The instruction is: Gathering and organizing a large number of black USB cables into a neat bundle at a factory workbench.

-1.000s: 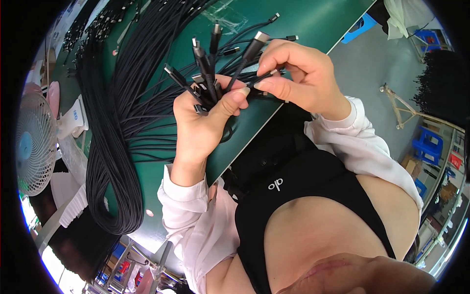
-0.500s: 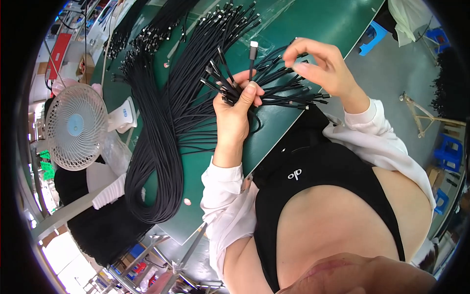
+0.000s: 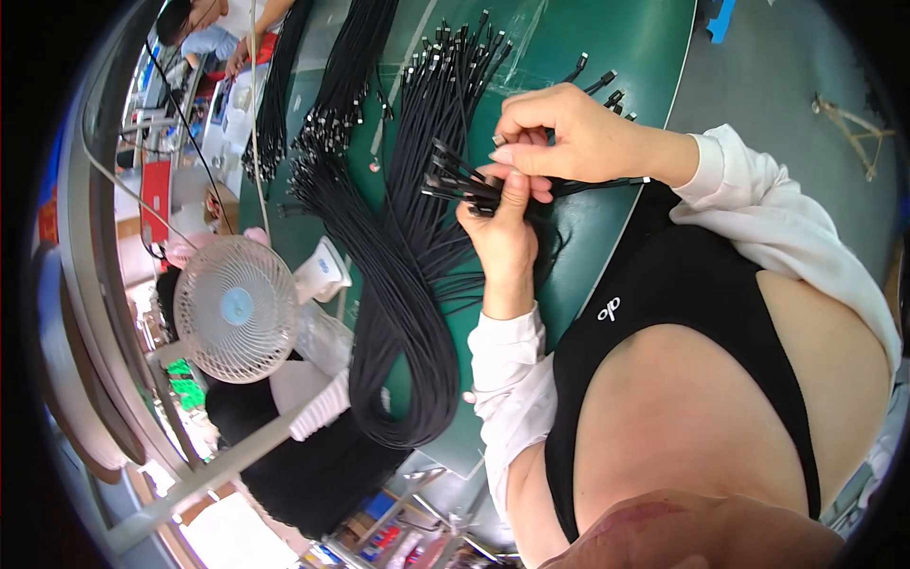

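My left hand (image 3: 502,232) grips a bunch of thin black cables (image 3: 455,180) whose metal-tipped plug ends fan out to the left above the green table (image 3: 616,57). My right hand (image 3: 569,133) is closed over the same bunch from above, its fingertips pinching one plug end right beside my left thumb. Loose cable ends stick out to the right past my right wrist. Both sleeves are white.
Long bundles of black cables (image 3: 398,303) lie looped across the table, with more bundles (image 3: 332,95) farther back. A small white desk fan (image 3: 237,308) stands at the table's left edge. Another person (image 3: 218,19) sits at the far end. Grey floor lies to the right.
The view has swung, so the hands now sit higher and more central. My right hand has moved in from the right onto the bunch that my left hand holds.
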Action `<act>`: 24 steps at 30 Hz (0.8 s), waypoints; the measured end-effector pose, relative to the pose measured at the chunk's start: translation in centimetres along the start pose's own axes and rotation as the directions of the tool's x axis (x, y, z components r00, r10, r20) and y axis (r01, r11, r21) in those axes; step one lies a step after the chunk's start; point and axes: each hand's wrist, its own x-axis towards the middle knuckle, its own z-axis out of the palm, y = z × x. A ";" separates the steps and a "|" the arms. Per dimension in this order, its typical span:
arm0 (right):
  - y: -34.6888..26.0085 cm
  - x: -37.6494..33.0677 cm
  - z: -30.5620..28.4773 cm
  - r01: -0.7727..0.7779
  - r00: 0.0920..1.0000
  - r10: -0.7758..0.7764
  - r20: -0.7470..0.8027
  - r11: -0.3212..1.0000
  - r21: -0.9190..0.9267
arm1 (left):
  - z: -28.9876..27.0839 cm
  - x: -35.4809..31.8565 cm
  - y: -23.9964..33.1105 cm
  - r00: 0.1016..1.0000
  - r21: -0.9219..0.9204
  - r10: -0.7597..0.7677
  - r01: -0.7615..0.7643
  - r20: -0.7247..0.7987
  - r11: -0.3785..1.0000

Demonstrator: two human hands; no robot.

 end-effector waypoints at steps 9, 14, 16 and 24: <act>1.8 -1.1 -1.9 0.078 0.990 -0.014 -0.141 0.884 0.460 | -0.3 0.6 0.1 0.992 0.258 -0.126 0.121 0.003 0.959; 0.1 -0.2 -0.3 -0.101 0.992 0.121 -0.038 0.933 0.344 | -0.1 0.0 0.4 0.946 0.337 -0.298 0.241 0.126 0.910; 0.7 0.1 0.0 -0.029 0.994 0.055 -0.095 0.965 0.260 | -0.1 0.0 0.2 0.947 0.299 -0.294 0.246 0.127 0.922; 1.5 -0.7 0.2 -0.019 0.936 0.121 -0.331 0.955 0.295 | 0.4 0.1 0.0 0.996 0.288 -0.093 0.086 0.010 0.954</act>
